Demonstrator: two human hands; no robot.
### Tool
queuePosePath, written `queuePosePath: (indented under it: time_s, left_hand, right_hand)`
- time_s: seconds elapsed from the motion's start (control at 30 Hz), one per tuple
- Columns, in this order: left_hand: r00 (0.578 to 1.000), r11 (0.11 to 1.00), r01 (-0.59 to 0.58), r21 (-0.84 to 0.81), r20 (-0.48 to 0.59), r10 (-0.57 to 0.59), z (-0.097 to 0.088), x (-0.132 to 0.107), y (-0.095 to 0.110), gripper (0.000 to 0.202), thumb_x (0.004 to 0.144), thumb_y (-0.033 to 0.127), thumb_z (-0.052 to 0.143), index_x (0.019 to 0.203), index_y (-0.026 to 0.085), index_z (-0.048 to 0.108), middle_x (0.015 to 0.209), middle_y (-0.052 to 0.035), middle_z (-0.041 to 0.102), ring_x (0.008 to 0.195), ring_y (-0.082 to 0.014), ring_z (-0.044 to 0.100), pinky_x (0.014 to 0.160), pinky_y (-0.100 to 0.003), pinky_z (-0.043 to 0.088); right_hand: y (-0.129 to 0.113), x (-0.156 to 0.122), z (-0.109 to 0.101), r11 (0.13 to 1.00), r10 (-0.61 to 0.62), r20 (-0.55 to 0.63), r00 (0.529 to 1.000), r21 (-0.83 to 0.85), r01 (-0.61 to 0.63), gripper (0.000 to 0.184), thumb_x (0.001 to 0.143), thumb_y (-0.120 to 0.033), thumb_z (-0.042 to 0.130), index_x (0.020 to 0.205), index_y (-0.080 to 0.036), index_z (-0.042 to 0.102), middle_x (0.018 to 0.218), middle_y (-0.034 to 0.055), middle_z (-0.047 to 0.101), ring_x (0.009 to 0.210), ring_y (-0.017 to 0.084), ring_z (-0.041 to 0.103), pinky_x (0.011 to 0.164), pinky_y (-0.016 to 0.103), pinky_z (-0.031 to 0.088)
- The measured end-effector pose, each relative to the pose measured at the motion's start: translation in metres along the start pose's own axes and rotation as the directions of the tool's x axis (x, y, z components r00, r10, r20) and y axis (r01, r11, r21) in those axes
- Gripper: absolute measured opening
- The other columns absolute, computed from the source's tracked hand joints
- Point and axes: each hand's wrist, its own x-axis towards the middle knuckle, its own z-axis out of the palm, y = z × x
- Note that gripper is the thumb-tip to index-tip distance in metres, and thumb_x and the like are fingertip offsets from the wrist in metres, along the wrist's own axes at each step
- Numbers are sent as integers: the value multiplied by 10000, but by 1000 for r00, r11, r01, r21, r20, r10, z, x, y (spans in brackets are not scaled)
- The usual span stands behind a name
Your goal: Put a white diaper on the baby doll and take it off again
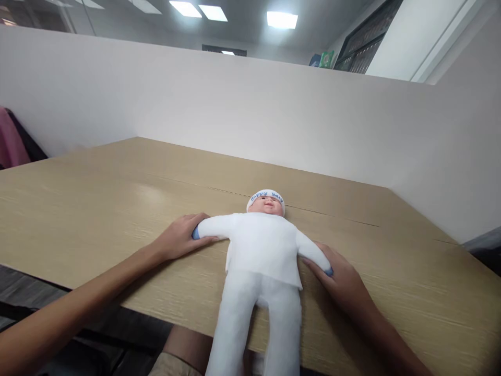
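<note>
A baby doll [261,250] in a white suit and a white cap with blue lettering lies face up on the wooden table [97,209]. Its legs hang over the table's near edge. My left hand [180,237] is closed around the end of the doll's arm on the left, at the blue cuff. My right hand [340,279] grips the end of the doll's other arm, fingers wrapped under it. Both doll arms are stretched out sideways.
A white partition [250,115] runs along the table's far side and right side. A pink cloth [11,143] shows at the far left. My knee [183,355] is below the table's near edge.
</note>
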Motion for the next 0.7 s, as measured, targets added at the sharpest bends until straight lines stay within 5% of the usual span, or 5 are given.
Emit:
queuePosePath:
  time_s: [0.17,0.4,0.7]
  left_hand:
    - [999,999,-19,45,-40,21,8,57,-25,723,972,846,536,1286,208,665,1233,-140,795,1123,-359,724,943,-417,522]
    - [987,993,-37,113,-152,54,18,119,-50,766,973,841,562,1347,179,645,1291,-152,781,1173,-353,709,1191,-514,369]
    - [974,993,0,117,-227,26,26,159,-68,770,994,818,575,1377,156,664,1276,-168,762,1154,-335,670,1062,-447,485]
  right_hand:
    - [27,62,15,999,-15,-21,1000,-37,14,476,1051,-659,583,1265,-261,731,1225,102,827,1103,350,763,941,471,575]
    - [56,123,36,992,-94,-137,986,-92,81,565,1053,-714,546,1232,-218,747,1220,142,821,1105,360,730,963,464,532]
    - [68,155,44,991,-73,-185,980,-122,51,609,1046,-747,565,1269,-218,767,1247,140,823,1125,358,724,989,467,516]
